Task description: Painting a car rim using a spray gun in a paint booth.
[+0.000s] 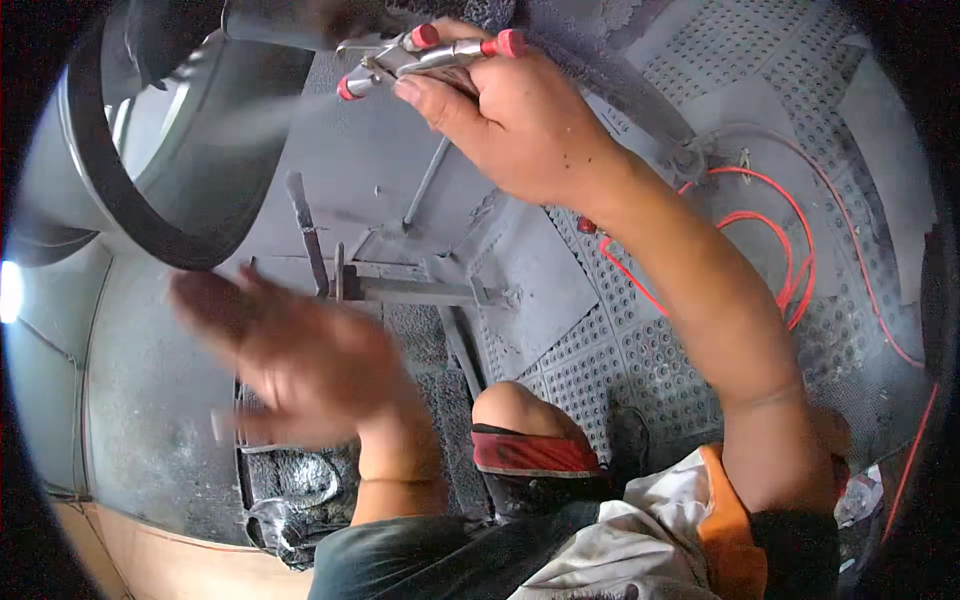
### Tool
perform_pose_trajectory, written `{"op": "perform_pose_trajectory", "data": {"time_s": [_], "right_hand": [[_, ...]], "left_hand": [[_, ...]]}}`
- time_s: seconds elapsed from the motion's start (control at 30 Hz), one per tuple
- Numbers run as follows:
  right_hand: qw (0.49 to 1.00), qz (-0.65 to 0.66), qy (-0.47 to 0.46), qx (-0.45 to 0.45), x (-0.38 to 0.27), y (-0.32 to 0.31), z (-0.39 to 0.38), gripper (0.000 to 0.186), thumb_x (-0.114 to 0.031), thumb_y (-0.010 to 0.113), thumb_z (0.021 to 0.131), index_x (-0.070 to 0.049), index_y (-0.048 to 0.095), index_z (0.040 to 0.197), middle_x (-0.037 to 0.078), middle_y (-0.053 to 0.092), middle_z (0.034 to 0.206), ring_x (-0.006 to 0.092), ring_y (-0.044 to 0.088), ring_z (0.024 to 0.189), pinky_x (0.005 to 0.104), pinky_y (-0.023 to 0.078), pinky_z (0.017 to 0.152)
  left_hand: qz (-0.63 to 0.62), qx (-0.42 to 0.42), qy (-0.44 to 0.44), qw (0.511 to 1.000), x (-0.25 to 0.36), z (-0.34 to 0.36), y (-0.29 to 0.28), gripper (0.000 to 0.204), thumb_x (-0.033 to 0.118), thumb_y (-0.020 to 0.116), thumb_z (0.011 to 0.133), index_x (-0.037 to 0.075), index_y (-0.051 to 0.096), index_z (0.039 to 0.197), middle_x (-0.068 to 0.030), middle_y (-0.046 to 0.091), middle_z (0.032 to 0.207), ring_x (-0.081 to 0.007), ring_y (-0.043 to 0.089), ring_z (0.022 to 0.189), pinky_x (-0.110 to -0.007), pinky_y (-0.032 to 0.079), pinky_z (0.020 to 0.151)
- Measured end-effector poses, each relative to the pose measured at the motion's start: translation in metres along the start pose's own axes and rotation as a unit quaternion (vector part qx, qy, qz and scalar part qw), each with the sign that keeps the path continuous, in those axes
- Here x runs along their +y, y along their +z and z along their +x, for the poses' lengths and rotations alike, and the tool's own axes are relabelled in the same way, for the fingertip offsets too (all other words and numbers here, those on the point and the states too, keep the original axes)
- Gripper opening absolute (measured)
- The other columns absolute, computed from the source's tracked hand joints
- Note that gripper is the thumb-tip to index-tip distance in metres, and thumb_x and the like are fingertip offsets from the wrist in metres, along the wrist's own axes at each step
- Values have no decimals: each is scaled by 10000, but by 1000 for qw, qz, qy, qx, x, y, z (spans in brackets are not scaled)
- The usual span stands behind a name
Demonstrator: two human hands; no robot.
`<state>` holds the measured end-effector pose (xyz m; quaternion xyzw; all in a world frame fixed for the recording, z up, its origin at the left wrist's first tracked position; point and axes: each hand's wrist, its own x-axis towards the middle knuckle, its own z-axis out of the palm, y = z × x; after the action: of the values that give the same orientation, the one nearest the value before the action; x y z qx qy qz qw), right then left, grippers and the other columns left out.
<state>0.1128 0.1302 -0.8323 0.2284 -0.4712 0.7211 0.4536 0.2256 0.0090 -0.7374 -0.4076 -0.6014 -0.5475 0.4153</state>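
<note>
My right hand [500, 120] is closed on a silver spray gun [420, 62] with red knobs at the top centre. A pale mist trails leftward from its nozzle toward a large grey curved piece [220, 150] with a dark rim, which hangs at the upper left. My left hand [290, 360] is blurred by motion below that piece, its fingers apart and nothing visible in them. Its fingertips are near the lower edge of the dark rim; I cannot tell whether they touch it.
A grey metal stand [410, 288] is below the piece. A red hose [775, 235] loops over perforated floor mats [640, 365] at right. Dark crumpled material [300, 500] lies at lower left, beside a grey wall [150, 400]. My bent knee [520, 420] shows at the bottom.
</note>
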Motion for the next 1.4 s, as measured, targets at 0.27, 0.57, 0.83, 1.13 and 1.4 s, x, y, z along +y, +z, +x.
{"op": "perform_pose_trajectory", "data": {"time_s": [0.27,0.57,0.83,1.13,1.4], "right_hand": [[999,42,-13,22,-8,5,6,282,-253,580,902,-17,607,1055,194,651,798,369,644,756,423,508,671],[997,-23,-60,49,14,5,-5,273,-265,579,904,-27,629,1028,179,661,880,362,642,793,424,514,714],[987,34,-88,130,2,22,9,257,-272,579,905,-34,663,950,156,665,864,353,642,808,419,507,711],[985,123,-71,102,-6,6,16,226,-196,547,926,22,605,932,189,618,924,343,616,773,409,479,673],[975,167,-97,111,-6,19,13,207,-146,530,937,57,567,920,209,599,942,330,603,745,407,462,642]], "left_hand": [[238,-37,44,970,-43,38,-80,769,562,192,970,-15,170,1478,-153,250,1532,-261,168,1438,-445,62,1156],[-57,-120,56,990,13,-11,12,901,678,240,916,-23,154,1477,-141,129,1570,-252,58,1459,-447,18,1156],[264,-43,-31,963,-73,48,-84,729,533,125,992,-20,258,1448,-163,333,1480,-273,238,1397,-441,83,1168],[-152,-159,69,973,-2,10,-24,818,604,230,948,-2,123,1487,-142,109,1569,-256,102,1452,-427,62,1173],[280,-33,57,958,-48,29,-63,798,615,177,959,5,206,1474,-146,247,1532,-247,173,1430,-428,118,1155]]}}
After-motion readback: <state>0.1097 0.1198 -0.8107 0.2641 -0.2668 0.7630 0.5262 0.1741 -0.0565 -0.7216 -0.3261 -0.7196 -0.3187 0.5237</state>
